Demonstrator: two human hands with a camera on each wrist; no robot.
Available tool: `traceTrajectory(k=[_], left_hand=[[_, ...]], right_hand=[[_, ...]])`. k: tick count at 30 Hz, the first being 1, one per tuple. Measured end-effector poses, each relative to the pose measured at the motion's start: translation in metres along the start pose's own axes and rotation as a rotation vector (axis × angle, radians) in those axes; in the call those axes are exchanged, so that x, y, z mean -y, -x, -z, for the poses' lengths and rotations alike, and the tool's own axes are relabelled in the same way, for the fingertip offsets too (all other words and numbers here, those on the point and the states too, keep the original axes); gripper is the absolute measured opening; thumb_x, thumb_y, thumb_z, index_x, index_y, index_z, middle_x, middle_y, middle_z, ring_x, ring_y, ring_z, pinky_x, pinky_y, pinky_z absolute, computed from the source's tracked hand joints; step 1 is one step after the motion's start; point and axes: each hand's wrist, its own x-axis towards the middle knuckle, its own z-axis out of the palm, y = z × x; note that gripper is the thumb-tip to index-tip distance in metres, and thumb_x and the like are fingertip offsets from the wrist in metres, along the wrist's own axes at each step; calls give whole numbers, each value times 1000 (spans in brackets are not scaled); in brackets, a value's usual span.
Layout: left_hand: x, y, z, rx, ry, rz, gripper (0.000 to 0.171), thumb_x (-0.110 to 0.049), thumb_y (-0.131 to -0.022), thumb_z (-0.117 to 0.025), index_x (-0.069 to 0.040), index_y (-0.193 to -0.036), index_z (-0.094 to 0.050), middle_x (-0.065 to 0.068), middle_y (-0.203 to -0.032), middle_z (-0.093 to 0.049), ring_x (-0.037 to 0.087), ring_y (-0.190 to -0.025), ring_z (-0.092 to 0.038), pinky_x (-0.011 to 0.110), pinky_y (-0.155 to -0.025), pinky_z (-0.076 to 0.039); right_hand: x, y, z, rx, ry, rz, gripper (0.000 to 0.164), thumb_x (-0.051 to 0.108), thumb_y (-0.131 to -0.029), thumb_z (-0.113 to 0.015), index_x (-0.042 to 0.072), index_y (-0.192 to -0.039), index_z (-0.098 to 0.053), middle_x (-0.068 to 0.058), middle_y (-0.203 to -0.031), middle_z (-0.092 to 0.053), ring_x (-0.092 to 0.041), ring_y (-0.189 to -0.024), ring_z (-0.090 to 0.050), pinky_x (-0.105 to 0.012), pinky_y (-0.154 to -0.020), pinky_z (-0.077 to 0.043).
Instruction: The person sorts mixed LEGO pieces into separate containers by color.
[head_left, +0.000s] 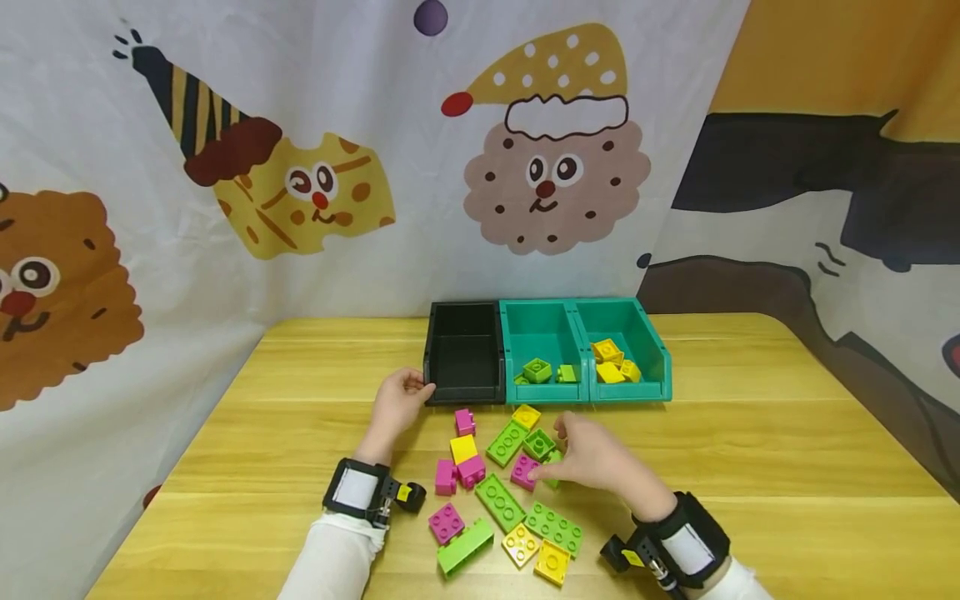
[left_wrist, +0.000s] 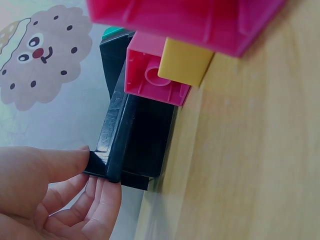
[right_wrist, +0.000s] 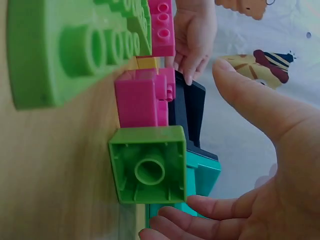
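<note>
My left hand (head_left: 400, 406) is at the near left corner of the black bin (head_left: 430, 350). In the left wrist view, thumb and fingers pinch the bin's rim (left_wrist: 102, 160). My right hand (head_left: 596, 454) hovers over loose toy building bricks, its thumb near a pink brick (head_left: 525, 472) and its fingertips beside a green brick (head_left: 538, 443). The right wrist view has thumb and fingers spread apart, holding nothing, with a hollow-sided green brick (right_wrist: 148, 167) near the fingertips and a pink brick (right_wrist: 137, 100) behind it.
Two teal bins (head_left: 540, 392) adjoin the black one; green bricks (head_left: 537, 370) lie in the middle bin and yellow bricks (head_left: 609, 371) in the right. More pink, yellow and green bricks (head_left: 501, 502) are scattered on the wooden table (head_left: 787, 467). A printed cloth (head_left: 420, 250) hangs behind.
</note>
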Motion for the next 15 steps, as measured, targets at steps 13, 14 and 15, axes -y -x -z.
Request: traceTrajectory(k=[13, 14, 15], left_hand=[[-2, 1, 1, 1, 6, -4, 19, -10, -87, -67, 5, -97, -61, 18, -89, -63, 24, -79, -58, 37, -75, -51], [-1, 1, 1, 1, 7, -3, 19, -10, -87, -67, 5, -97, -61, 18, -89, -63, 24, -79, -58, 37, -75, -51], [-1, 1, 0, 2, 7, -2, 18, -10, -87, -67, 5, -97, -61, 17, -89, -63, 24, -79, -58, 36, -75, -51]], right_hand=[[0, 2, -12, 48, -11, 9, 58, 28, -60, -88, 2, -100, -55, -3, -82, -56, -16, -72, -51, -30, -64, -48], [0, 3, -12, 49, -8, 8, 55, 24, -61, -87, 3, -100, -54, -3, -83, -57, -16, -73, -52, -31, -65, -49], [1, 3, -12, 50, -5, 5, 52, 20, -62, -86, 3, -99, -54, -4, -84, -57, -16, -73, -52, -32, -65, -49]])
